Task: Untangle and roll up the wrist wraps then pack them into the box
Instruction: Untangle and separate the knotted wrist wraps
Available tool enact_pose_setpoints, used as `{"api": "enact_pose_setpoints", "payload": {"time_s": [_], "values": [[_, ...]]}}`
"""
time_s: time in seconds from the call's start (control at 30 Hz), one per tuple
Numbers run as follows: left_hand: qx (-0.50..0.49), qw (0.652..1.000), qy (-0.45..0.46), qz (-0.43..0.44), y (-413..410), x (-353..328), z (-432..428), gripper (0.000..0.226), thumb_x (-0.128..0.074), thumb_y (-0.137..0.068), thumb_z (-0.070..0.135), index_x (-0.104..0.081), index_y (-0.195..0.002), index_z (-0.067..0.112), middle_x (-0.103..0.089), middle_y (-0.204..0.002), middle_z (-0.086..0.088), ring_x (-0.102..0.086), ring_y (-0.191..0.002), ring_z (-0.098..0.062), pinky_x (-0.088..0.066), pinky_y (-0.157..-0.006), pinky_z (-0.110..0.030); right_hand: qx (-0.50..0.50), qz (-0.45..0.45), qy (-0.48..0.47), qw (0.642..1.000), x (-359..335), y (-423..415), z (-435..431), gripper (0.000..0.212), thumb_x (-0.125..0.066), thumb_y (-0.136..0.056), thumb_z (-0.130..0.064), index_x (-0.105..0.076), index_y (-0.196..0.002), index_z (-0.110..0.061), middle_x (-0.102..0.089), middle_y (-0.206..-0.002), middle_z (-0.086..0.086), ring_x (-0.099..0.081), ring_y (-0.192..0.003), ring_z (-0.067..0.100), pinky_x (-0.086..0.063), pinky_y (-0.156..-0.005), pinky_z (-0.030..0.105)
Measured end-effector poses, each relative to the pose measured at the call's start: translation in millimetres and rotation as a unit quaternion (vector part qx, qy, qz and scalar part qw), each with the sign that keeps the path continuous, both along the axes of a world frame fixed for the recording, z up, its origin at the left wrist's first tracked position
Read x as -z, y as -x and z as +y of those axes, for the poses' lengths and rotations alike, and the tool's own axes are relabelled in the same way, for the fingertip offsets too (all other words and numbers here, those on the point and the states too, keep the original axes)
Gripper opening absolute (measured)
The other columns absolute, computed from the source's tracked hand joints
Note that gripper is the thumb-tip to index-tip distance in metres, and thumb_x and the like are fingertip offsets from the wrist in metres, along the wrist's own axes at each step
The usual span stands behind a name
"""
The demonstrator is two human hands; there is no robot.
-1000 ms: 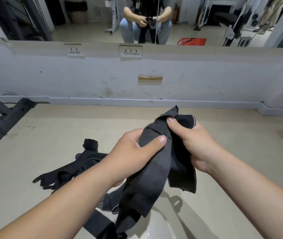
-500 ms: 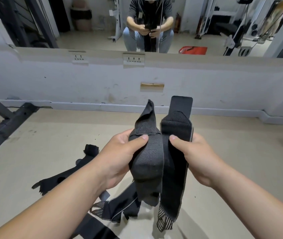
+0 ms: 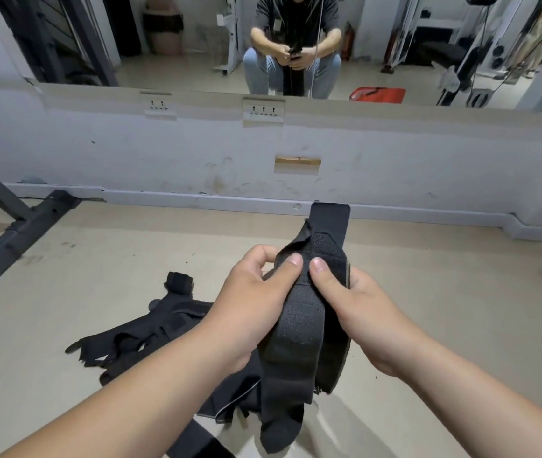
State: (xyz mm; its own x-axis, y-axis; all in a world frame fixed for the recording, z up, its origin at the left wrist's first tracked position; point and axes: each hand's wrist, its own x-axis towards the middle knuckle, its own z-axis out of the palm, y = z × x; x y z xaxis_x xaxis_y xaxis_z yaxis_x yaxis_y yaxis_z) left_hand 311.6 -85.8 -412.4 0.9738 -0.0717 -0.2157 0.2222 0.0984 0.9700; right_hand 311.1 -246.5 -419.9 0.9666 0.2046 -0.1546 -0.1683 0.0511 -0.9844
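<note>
Head view: the left hand (image 3: 249,302) and right hand (image 3: 362,312) hold a black wrist wrap (image 3: 299,342) upright above the floor (image 3: 428,292), each grip pinching it (thumbs side by side on the front). More tangled black wraps (image 3: 163,328) lie on the floor to the left.

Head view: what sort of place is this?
Most likely a gym: a wall mirror reflects exercise machines, a black steel frame stands at left, and the left hand and right hand grip a wrist wrap.
</note>
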Motion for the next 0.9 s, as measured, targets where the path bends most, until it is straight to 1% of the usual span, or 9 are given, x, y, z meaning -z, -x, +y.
{"api": "enact_pose_setpoints", "payload": {"time_s": [0.1, 0.2, 0.3, 0.37, 0.5, 0.57, 0.67, 0.77, 0.9], "values": [[-0.028, 0.997, -0.055, -0.043, -0.1, -1.1, -0.8, 0.013, -0.07, -0.099, 0.034, -0.067, -0.096, 0.022, -0.073, -0.077, -0.003, -0.069, -0.071, -0.018, -0.055, -0.069, -0.036, -0.02, -0.05, 0.069, 0.996, 2.2, 2.3, 1.6, 0.018, -0.059, -0.106, -0.02, -0.072, -0.116, -0.014, -0.081, -0.108, 0.003, -0.077, -0.102, 0.017, -0.06, -0.086, 0.028], [-0.018, 0.973, -0.191, -0.127, -4.0, 2.4, 3.4, 0.037, -0.076, -0.092, 0.045, -0.062, -0.078, 0.013, -0.06, -0.062, 0.001, -0.054, -0.061, -0.013, -0.045, -0.063, -0.035, -0.044, -0.066, 0.141, 0.987, 2.6, 1.1, 0.2, 0.015, -0.058, -0.106, -0.011, -0.072, -0.109, -0.012, -0.08, -0.104, 0.009, -0.076, -0.096, 0.016, -0.061, -0.087, 0.035], [-0.031, 0.941, -0.28, -0.187, -6.7, 0.6, 9.1, 0.029, -0.074, -0.093, 0.046, -0.065, -0.079, 0.022, -0.056, -0.06, 0.007, -0.05, -0.059, -0.01, -0.046, -0.063, -0.036, -0.064, -0.043, 0.155, 0.985, 3.8, -1.0, -2.3, 0.013, -0.059, -0.106, -0.011, -0.071, -0.107, -0.007, -0.078, -0.106, 0.015, -0.074, -0.09, 0.014, -0.06, -0.089, 0.041], [-0.024, 0.962, -0.208, -0.177, -8.0, -3.4, 11.8, 0.022, -0.07, -0.099, 0.037, -0.071, -0.085, 0.02, -0.067, -0.07, -0.003, -0.057, -0.066, -0.01, -0.05, -0.069, -0.035, -0.076, -0.028, 0.152, 0.985, 5.2, -0.7, -4.8, 0.014, -0.06, -0.106, -0.011, -0.072, -0.106, -0.006, -0.078, -0.107, 0.015, -0.073, -0.09, 0.014, -0.059, -0.09, 0.042], [0.026, 0.999, 0.004, -0.027, -10.0, -8.6, 16.5, 0.033, -0.064, -0.103, 0.036, -0.074, -0.1, 0.005, -0.077, -0.092, -0.01, -0.068, -0.081, -0.017, -0.056, -0.075, -0.032, -0.068, -0.002, 0.103, 0.992, 3.6, 0.5, -7.5, 0.016, -0.059, -0.106, -0.012, -0.075, -0.108, -0.009, -0.081, -0.103, 0.007, -0.077, -0.092, 0.016, -0.062, -0.084, 0.031], [0.059, 0.998, -0.023, -0.03, -9.0, -8.2, 17.4, 0.032, -0.066, -0.101, 0.038, -0.075, -0.099, 0.007, -0.078, -0.092, -0.008, -0.07, -0.079, -0.013, -0.057, -0.072, -0.026, -0.047, 0.002, 0.085, 0.995, 2.2, -1.5, -9.3, 0.016, -0.059, -0.106, -0.014, -0.075, -0.109, -0.009, -0.081, -0.104, 0.006, -0.077, -0.095, 0.019, -0.061, -0.083, 0.03], [0.052, 0.988, -0.12, -0.078, -7.0, -5.4, 16.2, 0.024, -0.063, -0.105, 0.027, -0.071, -0.09, 0.011, -0.07, -0.073, -0.002, -0.061, -0.06, -0.005, -0.047, -0.055, -0.019, -0.029, 0.01, 0.062, 0.998, -1.2, -4.7, -11.8, 0.021, -0.056, -0.107, -0.021, -0.074, -0.112, -0.01, -0.081, -0.107, 0.007, -0.077, -0.101, 0.021, -0.06, -0.085, 0.029], [0.026, 0.981, -0.141, -0.133, -11.0, -3.5, 17.5, 0.025, -0.058, -0.108, 0.029, -0.069, -0.092, 0.012, -0.07, -0.078, -0.018, -0.06, -0.07, -0.017, -0.048, -0.065, -0.033, -0.024, 0.065, 0.004, 0.998, -5.4, -6.1, -10.4, 0.04, -0.044, -0.11, -0.041, -0.072, -0.122, -0.015, -0.08, -0.116, 0.004, -0.075, -0.11, 0.02, -0.057, -0.095, 0.036], [0.014, 0.99, -0.085, -0.108, -9.5, -12.0, 17.9, 0.028, -0.057, -0.108, 0.032, -0.069, -0.085, 0.023, -0.073, -0.077, -0.007, -0.064, -0.069, -0.018, -0.049, -0.066, -0.033, -0.01, 0.082, -0.014, 0.996, -7.3, -8.1, -11.9, 0.042, -0.042, -0.11, -0.044, -0.071, -0.123, -0.016, -0.079, -0.119, 0.0, -0.074, -0.113, 0.017, -0.053, -0.103, 0.038]]}}
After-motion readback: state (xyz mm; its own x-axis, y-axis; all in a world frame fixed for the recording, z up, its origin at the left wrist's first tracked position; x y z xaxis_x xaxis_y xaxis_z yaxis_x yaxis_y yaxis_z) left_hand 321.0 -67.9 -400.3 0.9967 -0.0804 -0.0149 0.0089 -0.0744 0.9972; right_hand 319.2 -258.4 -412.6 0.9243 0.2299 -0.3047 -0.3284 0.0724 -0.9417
